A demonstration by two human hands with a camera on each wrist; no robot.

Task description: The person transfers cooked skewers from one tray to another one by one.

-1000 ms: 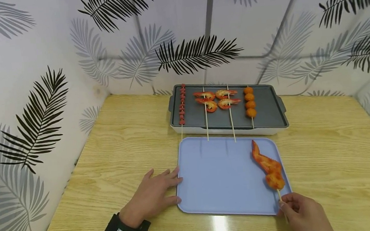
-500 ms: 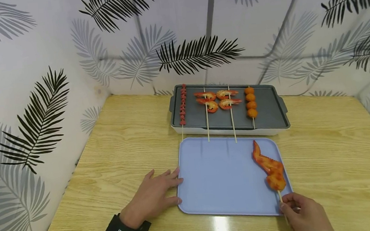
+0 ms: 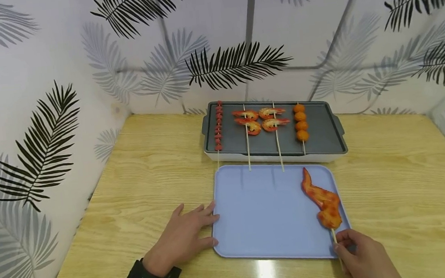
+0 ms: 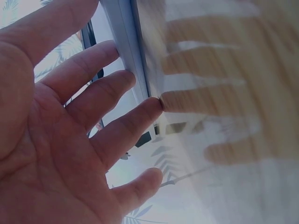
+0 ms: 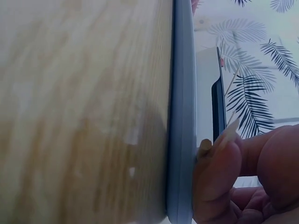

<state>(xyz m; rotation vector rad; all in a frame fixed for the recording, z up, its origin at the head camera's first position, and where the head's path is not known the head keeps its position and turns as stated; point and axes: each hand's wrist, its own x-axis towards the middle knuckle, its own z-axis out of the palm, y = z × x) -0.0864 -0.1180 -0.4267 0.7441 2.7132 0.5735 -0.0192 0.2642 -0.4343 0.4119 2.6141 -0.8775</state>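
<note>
In the head view my right hand [image 3: 361,255] pinches the bare end of a wooden stick [image 3: 336,244] at the near right corner of a pale blue tray [image 3: 269,214]. The stick carries an orange-red chicken wing [image 3: 325,200], which lies along the tray's right side. The blunt stick end [image 5: 204,145] shows between thumb and finger in the right wrist view, beside the tray's rim [image 5: 183,112]. My left hand [image 3: 187,232] lies with spread fingers at the tray's left edge. In the left wrist view its fingers [image 4: 131,126] are extended and hold nothing.
Behind the tray stands a dark grill plate [image 3: 320,126] on a white base. On it lie a red-cube skewer [image 3: 218,126], two shrimp skewers [image 3: 253,127] [image 3: 270,124] and an orange-ball skewer [image 3: 301,125]. Some sticks overhang towards the tray. Leaf-patterned walls border the wooden table [image 3: 157,162].
</note>
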